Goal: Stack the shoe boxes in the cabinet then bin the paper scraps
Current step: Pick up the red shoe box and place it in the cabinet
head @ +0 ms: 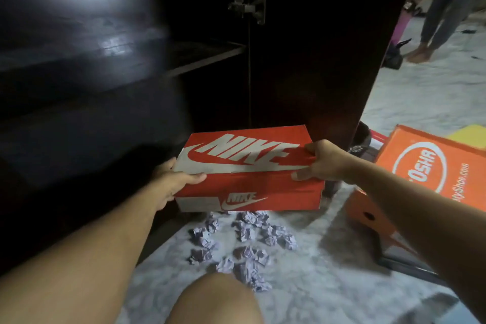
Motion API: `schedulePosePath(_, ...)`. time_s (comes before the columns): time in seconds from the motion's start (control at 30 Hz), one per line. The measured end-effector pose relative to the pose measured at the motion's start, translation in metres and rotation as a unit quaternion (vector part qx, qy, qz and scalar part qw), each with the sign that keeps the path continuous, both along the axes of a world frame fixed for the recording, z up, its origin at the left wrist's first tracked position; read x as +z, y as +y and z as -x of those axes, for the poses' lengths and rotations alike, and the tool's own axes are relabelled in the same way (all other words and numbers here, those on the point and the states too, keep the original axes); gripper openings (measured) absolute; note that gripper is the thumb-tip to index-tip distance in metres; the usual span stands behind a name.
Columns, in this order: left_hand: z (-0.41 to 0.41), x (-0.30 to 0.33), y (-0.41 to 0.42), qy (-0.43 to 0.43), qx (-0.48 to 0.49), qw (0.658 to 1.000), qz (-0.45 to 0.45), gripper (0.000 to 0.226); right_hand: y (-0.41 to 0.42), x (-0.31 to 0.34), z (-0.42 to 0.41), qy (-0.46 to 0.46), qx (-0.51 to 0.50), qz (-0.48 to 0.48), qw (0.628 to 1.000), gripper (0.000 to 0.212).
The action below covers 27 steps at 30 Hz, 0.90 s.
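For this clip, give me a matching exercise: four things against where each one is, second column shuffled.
Things:
1. red shoe box
2. orange shoe box
3. paper scraps
4. hinge

Places:
A. loose on the floor
B. held at both ends by the left hand and right hand
C. inside the dark cabinet
D. on the floor at right

Pairs: 1-B, 2-D, 3-A, 4-C

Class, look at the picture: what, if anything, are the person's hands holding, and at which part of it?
Both hands hold the red shoe box. The left hand grips its left end, the right hand its right end, thumbs over the lid's edge.
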<state>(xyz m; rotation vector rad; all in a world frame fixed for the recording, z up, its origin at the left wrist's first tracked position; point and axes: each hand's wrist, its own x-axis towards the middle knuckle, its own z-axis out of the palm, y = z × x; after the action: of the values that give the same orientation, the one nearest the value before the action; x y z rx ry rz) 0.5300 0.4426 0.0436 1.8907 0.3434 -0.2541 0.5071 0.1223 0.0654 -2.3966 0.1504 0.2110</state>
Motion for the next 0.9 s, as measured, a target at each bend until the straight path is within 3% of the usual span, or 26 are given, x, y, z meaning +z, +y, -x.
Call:
schedulePosePath(0.1,-0.013,-0.014,0.018,0.010,0.014,1.000,-0.009,0.043,0.015,-0.024,-0.036,0.008,0.025,0.011,1.000,0.061)
schedulePosePath(0.13,-0.018,-0.020,0.023,0.008,0.022,1.000,-0.006,0.038,0.022,-0.030,-0.046,0.010,0.034,0.013,0.999,0.061)
schedulePosePath(0.27,-0.035,-0.042,0.044,-0.013,0.051,0.999,-0.014,0.041,0.050,-0.056,-0.085,0.015,0.065,0.017,0.998,0.057)
schedulePosePath(0.53,-0.057,-0.101,0.072,-0.020,0.112,0.989,-0.091,0.052,0.100,-0.109,-0.158,0.005,0.090,0.005,0.996,0.071)
schedulePosePath(0.7,-0.072,-0.133,0.076,-0.046,0.154,0.977,-0.138,0.052,0.116,-0.135,-0.186,-0.013,0.096,0.017,0.995,0.063)
schedulePosePath(0.77,-0.081,-0.142,0.077,-0.053,0.159,0.962,-0.214,0.058,0.125,-0.144,-0.194,-0.039,0.085,0.043,0.995,0.054)
schedulePosePath(0.83,-0.091,-0.153,0.080,-0.070,0.139,0.930,-0.334,0.061,0.135,-0.151,-0.197,-0.097,0.067,0.130,0.984,0.040)
schedulePosePath(0.9,-0.098,-0.158,0.076,-0.116,0.113,0.917,-0.364,0.045,0.146,-0.155,-0.199,-0.191,0.060,0.230,0.952,0.031)
